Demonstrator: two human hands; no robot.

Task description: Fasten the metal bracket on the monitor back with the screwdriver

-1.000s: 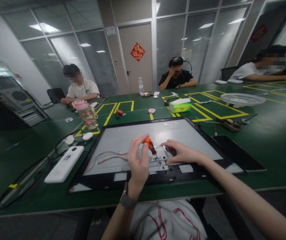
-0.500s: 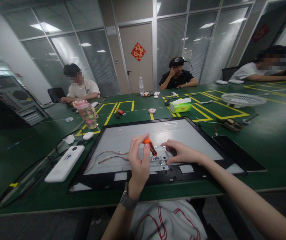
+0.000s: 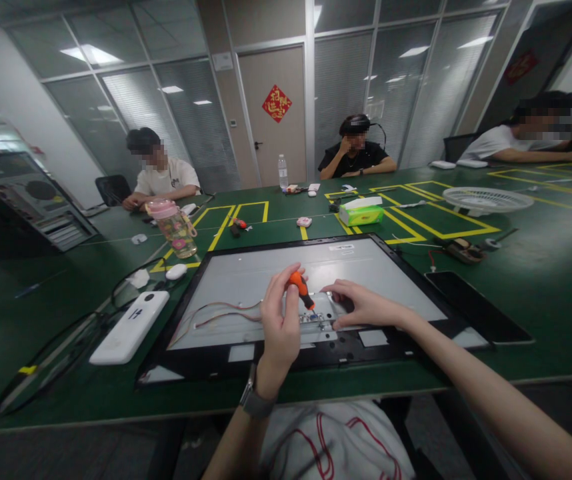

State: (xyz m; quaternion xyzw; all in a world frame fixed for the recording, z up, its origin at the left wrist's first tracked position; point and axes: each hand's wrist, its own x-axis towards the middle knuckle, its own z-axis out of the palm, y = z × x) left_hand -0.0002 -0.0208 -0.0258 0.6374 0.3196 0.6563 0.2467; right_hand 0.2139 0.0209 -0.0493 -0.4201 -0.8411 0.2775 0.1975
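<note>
**Left grip (image 3: 280, 321) closed on an orange-and-black screwdriver (image 3: 298, 283) above a flat panel (image 3: 236, 267)**

The left grip has its fingers and thumb wrapped round the screwdriver's handle, which leans, its shaft pointing down and to the right of that grip. The tip is at a small circuit board (image 3: 311, 319), just right of the left grip; whether it touches is too small to tell. The right grip (image 3: 366, 305) is partly curled, thumb and forefinger parted, at the right side of a metal bracket (image 3: 322, 300) between the two grips; whether it pinches the bracket I cannot tell.

The panel lies flat on the green surface (image 3: 556, 280), beneath both grips. Thin wires (image 3: 226, 309) run left from the left grip across the panel. Farther left of that grip lies a white box-shaped device (image 3: 129, 328); beyond it stands a pink-lidded bottle (image 3: 173, 230). To the right of the right grip, beside the panel, is a black slab (image 3: 476, 307). A green tissue pack (image 3: 361, 215) sits beyond the right grip, past the panel's far edge.
</note>
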